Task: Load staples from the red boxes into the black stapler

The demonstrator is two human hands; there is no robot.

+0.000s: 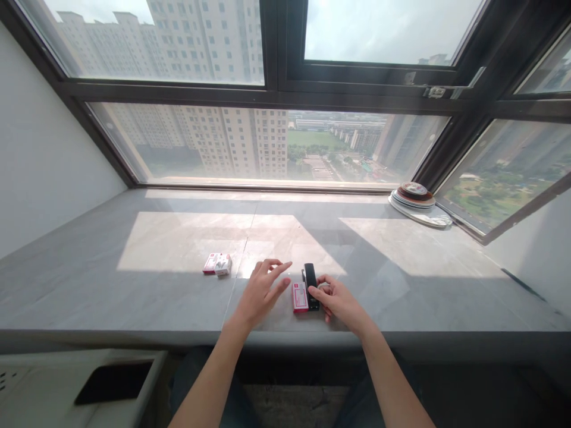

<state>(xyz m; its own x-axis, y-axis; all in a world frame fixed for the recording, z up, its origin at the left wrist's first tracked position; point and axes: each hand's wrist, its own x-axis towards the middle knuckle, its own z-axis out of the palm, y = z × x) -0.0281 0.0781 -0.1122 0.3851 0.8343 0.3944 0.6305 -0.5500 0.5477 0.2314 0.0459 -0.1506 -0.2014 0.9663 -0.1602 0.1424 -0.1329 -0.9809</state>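
A black stapler (pixel 311 286) lies lengthwise on the grey stone sill, close against a small red-and-white box (pixel 300 297) on its left. My right hand (pixel 335 300) grips the stapler's right side, thumb over the top and fingers along its edge. My left hand (pixel 264 289) hovers just left of the box, holding nothing, with its fingers apart. Farther left, a second red-and-white box (pixel 210 263) and a small white box (pixel 223 264) sit touching each other.
The stone sill (pixel 169 297) runs up to the window frame. At its back right corner stands a stack of plates and round mats (pixel 414 199). A thin dark strip (pixel 523 284) lies by the right wall. Below left is a white surface with a black phone-like rectangle (pixel 113 382).
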